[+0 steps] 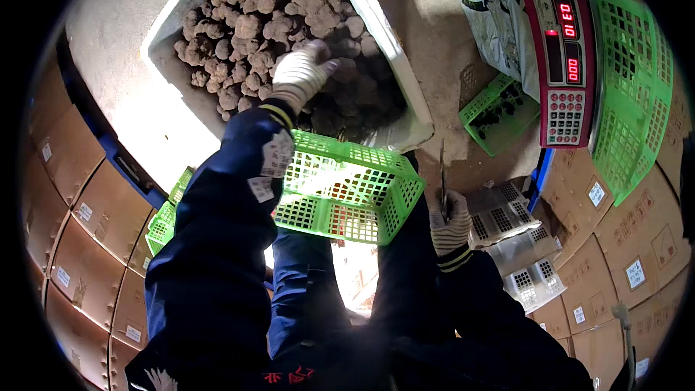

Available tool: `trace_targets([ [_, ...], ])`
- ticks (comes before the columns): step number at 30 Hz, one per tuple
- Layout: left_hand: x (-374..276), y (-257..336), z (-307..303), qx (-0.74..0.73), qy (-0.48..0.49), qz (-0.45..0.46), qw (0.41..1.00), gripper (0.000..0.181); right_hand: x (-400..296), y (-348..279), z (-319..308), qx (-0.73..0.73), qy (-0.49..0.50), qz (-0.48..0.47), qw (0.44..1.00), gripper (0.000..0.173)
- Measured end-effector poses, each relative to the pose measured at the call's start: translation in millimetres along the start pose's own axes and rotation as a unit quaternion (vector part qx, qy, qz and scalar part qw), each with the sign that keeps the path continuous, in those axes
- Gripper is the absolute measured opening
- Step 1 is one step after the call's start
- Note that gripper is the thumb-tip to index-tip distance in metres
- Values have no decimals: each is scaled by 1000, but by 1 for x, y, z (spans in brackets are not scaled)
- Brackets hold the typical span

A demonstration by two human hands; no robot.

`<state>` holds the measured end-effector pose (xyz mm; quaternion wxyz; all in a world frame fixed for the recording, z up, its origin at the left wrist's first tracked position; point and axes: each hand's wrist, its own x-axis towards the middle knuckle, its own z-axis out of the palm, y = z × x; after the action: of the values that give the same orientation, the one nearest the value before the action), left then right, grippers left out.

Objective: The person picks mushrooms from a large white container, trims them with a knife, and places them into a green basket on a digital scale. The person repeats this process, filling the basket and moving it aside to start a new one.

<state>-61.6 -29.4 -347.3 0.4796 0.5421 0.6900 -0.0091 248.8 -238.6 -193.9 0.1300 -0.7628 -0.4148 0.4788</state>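
Many brown, knobbly lumps, perhaps tubers or truffles point(247, 27), fill a large white foam box point(404, 73). My left hand point(304, 73), in a striped knit glove, reaches over the box's near part and touches or hovers just above the lumps; its fingertips are partly lost against them, so a hold is unclear. Below it, a green plastic mesh basket point(347, 190) rests tilted at my thighs, with no lumps visible inside. At its right, my right hand point(450, 220), gloved alike, grips a knife point(442, 174) whose thin blade points away from me.
A red digital scale point(564, 65) with a green basket point(630, 92) stands at the right. Near it are a plastic bag point(494, 21) and a small green basket with dark pieces point(497, 114). White baskets point(529, 255) lie lower right. Cardboard boxes point(81, 260) line both sides.
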Motion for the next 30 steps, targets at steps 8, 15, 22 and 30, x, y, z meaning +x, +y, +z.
trace_targets([
  [8,1,-1,28,-80,-43,18,996,41,-32,12,10,-130,-124,-56,982,18],
  [15,-38,2,-33,-652,-211,35,728,54,-50,52,24,-262,-232,-124,928,33],
  [22,-71,35,-68,-680,-133,150,705,66,-43,40,26,-206,-264,-101,937,31],
  [30,-114,104,-87,-807,-147,68,567,52,-45,40,30,-220,-260,-75,937,30],
])
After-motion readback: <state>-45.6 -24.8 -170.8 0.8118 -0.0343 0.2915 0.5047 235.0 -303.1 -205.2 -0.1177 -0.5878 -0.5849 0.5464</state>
